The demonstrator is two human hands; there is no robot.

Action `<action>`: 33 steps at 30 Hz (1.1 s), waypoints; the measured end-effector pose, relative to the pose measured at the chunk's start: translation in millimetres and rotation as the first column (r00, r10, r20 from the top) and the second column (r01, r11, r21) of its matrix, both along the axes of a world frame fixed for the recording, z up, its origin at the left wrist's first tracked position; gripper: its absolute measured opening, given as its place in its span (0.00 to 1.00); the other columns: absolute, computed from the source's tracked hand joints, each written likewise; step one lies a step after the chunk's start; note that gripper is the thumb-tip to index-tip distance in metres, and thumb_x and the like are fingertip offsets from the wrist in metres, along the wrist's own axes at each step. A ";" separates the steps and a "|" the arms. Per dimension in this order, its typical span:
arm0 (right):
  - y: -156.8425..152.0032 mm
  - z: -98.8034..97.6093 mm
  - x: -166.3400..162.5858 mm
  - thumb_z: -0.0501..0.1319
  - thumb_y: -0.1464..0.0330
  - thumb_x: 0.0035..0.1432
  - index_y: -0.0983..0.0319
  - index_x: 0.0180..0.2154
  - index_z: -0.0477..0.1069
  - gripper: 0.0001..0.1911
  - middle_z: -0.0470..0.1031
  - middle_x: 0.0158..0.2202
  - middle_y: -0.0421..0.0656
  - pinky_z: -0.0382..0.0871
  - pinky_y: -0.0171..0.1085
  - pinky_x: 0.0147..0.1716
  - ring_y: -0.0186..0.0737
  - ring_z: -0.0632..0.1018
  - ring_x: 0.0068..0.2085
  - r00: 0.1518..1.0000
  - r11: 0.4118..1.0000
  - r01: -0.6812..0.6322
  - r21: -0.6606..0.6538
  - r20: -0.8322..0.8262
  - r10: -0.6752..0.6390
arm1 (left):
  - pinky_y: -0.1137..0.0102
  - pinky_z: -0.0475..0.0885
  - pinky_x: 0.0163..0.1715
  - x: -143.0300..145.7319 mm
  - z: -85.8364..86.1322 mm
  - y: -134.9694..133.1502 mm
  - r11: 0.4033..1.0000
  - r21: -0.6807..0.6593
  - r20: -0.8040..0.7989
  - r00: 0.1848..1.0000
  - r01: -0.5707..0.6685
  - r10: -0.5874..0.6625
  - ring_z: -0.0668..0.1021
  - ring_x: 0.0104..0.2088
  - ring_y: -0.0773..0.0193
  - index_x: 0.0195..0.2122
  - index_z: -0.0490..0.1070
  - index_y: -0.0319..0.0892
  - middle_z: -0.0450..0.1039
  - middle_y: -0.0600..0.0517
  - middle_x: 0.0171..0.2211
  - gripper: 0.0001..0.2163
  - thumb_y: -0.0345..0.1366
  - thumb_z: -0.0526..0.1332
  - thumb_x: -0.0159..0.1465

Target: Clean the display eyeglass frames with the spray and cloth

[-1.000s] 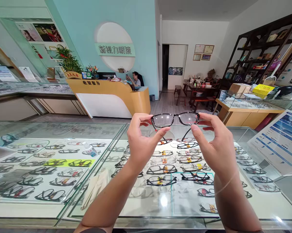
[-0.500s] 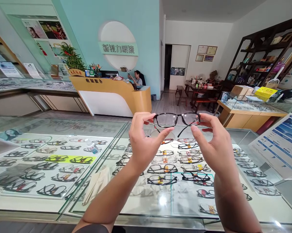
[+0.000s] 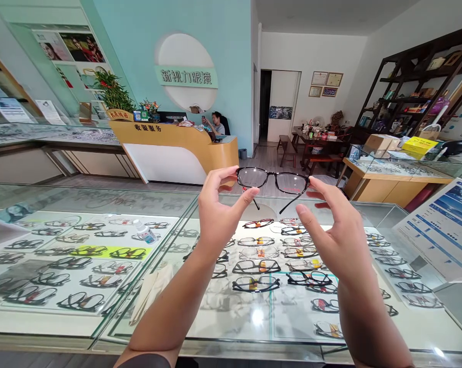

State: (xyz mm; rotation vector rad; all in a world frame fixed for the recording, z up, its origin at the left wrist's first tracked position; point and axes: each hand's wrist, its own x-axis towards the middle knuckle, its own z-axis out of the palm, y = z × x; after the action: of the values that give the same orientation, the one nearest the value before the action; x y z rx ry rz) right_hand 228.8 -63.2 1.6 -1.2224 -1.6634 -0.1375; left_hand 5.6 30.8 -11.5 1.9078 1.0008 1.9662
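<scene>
1. Black-framed glasses [image 3: 272, 174] are held up above the glass counter [image 3: 215, 329], btwn both hands, w/ lenses upright & the R end a bit lower than the L.
2. Both side arms of the glasses are unfolded & pointed down toward the viewer; some red is seen nr the L hinge & at the foot of the R lens.
3. L hand [image 3: 220, 212]: fingers are clamped on the L outer corner of the frame, w/ thumb set at the L side arm, just under the lens.
4. R hand [image 3: 332, 230]: R outer corner is touched by the forefinger tip; thumb is held apart, just below the R side arm. Whether a firm grip is made there can't be told.
5. Below, rows of display glasses [image 3: 256, 267] are seen thru the counter top, many w/ yellow, orange or red tags.
6. To the L, a small white bottle [image 3: 144, 232] is seen tilted nr a lime strip [image 3: 108, 252]; a pale cloth [image 3: 150, 294] is partly hidden by the L forearm. Whether bottle & cloth are on or under the glass can't be told.
7. A blue-&-white leaflet [image 3: 441, 230] is propped at far R.
8. In bkgd, a seated person [image 3: 217, 124] w/ phone is seen behind the yellow front desk [image 3: 165, 138]; a dark shelf [image 3: 384, 79] is stood by the R wall.
</scene>
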 end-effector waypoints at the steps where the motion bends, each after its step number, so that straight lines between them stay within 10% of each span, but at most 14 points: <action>1: 0.1 -0.2 0.2 0.61 0.55 0.72 0.53 0.69 0.67 0.28 0.79 0.61 0.51 0.82 0.53 0.50 0.53 0.82 0.57 1.000 1.000 0.000 0.003 0.007 0.000 | 0.60 0.78 0.48 0.3 -0.4 0.4 1.000 0.000 0.001 1.000 0.003 -0.003 0.82 0.52 0.54 0.57 0.77 0.48 0.80 0.45 0.52 0.26 0.51 0.77 0.61; 15: 5.1 -4.6 -2.2 0.61 0.52 0.72 0.53 0.74 0.62 0.34 0.73 0.70 0.52 0.80 0.59 0.58 0.58 0.79 0.64 0.998 0.999 0.041 -0.028 -0.044 -0.042 | 0.60 0.80 0.46 15.2 -13.4 0.6 0.934 0.323 0.006 0.987 -0.154 0.160 0.79 0.55 0.53 0.58 0.74 0.47 0.77 0.45 0.53 0.28 0.48 0.78 0.60; 33: -5.9 0.3 -9.0 0.62 0.57 0.72 0.49 0.73 0.63 0.31 0.74 0.69 0.48 0.78 0.60 0.59 0.56 0.79 0.64 0.999 0.999 -0.039 -0.021 -0.003 0.039 | 0.59 0.78 0.56 13.2 -11.2 15.8 0.992 0.090 0.086 0.992 0.084 -0.092 0.79 0.62 0.51 0.61 0.71 0.47 0.75 0.40 0.61 0.29 0.44 0.77 0.61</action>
State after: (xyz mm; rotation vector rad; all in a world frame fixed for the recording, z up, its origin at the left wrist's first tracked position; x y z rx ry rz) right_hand 219.8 -69.1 1.8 -1.2045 -1.6892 -0.0943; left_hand 18.7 46.6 -22.7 1.8549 0.8058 2.0555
